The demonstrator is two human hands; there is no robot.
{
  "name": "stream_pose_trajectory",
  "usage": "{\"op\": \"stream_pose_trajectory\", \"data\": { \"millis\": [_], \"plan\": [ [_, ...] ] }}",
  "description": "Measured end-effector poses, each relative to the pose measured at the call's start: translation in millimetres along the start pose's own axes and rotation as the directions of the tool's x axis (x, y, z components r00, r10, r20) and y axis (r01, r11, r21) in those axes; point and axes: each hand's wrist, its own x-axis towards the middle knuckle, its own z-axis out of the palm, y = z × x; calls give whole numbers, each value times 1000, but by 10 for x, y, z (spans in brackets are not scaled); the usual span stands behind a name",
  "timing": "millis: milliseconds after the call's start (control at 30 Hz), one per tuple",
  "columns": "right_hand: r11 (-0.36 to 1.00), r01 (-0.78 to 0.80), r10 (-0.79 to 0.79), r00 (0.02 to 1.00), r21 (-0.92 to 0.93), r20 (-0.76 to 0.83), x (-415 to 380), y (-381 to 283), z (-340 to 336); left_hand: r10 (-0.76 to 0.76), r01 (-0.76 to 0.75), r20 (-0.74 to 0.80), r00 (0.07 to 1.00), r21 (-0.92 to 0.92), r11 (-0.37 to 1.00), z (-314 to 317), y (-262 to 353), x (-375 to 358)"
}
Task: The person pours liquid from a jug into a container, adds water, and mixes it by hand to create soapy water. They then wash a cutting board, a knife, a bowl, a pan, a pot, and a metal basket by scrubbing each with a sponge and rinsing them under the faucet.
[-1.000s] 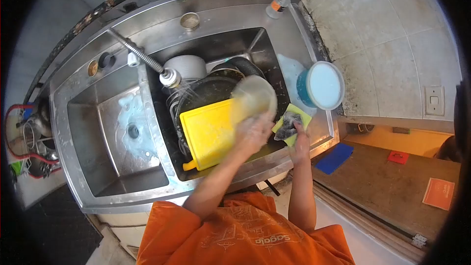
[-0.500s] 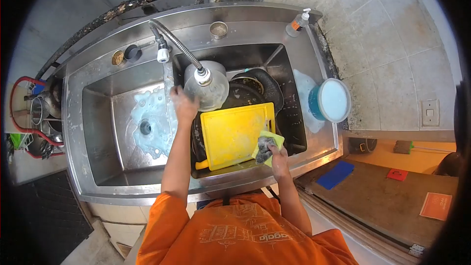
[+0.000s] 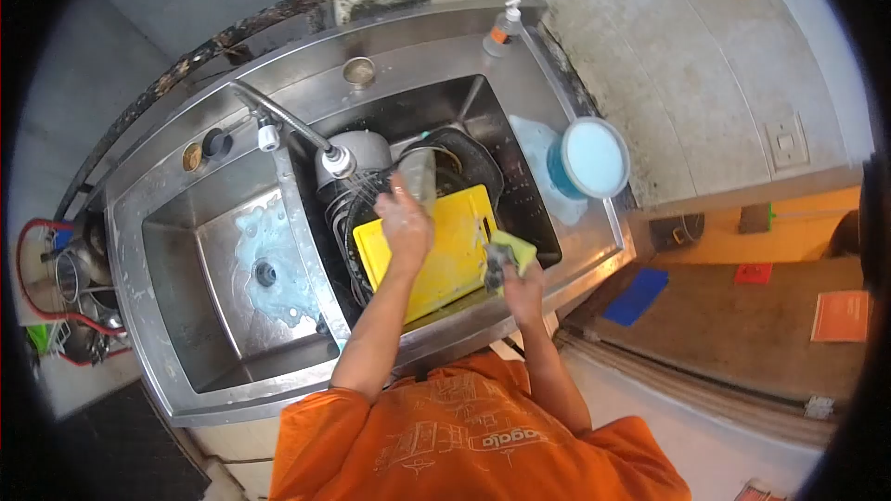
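The two-basin sink point(image 3: 418, 60) carried the load. In its right basin, the yellow cutting board point(image 3: 441, 255) lay tilted, presumably because the stacked dark pans point(image 3: 482, 162) gave no level base. The pale bowl point(image 3: 420, 176) was held on edge over this basin, likely to present a face to the water spray point(image 3: 369, 184). The left hand point(image 3: 406, 223) kept a narrow grip at the bowl's near edge; exact finger contact was unclear. The right hand point(image 3: 522, 286) clasped the sponge point(image 3: 522, 251) and dark scrubber point(image 3: 498, 262) together above the board's right end, probably clear of the spray.

Surroundings: the blue tub point(image 3: 562, 173) stood on the right ledge. The grey pot point(image 3: 368, 149) and spray nozzle point(image 3: 340, 163) crowded the left hand. The board obstructed access to the pans.
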Motion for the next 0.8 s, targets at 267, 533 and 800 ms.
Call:
{"op": "stream_pose_trajectory", "data": {
  "millis": [267, 533, 800],
  "plan": [
    [967, 146, -186, 964, -209, -190, 732, -274, 543, 29, 275, 561, 828, -450, 850, -182, 320, -287],
    [740, 389, -15, 825, -549, 564, 904, -82, 821, -150, 565, 546, 824, -777, 279, -355, -305, -379],
    [586, 756, -162, 463, -292, 872, 438, -374, 728, -172, 456, 423, 889, -801, 387, -752, -278, -399]
  ]
}}
